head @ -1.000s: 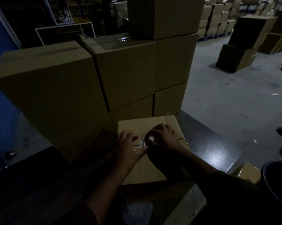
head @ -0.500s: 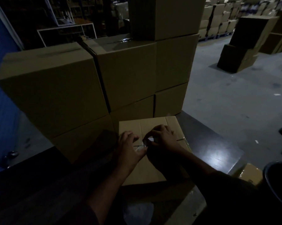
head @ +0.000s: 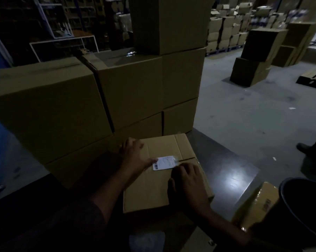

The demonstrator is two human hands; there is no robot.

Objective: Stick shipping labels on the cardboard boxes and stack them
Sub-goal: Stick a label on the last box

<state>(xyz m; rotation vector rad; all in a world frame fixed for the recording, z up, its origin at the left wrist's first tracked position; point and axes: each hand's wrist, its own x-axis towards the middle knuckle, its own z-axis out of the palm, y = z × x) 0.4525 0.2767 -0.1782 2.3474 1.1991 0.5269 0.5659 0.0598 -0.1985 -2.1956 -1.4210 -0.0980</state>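
Label [head: 164, 162]: white, barcode at its left end, long axis running left to right across the top of the cardboard box [head: 164, 180]. Box: lies flat on the dark desk [head: 224, 168], far edge close to the stacked boxes [head: 91, 99]; bare desk to its right. Left hand [head: 135, 157]: fingers flat, thumb pressing the label's left end. Right hand [head: 188, 180]: fingers extended, tips touching the label's right edge. A second ago both hands were bunched together at the box's centre, hiding the label; now they are spread apart.
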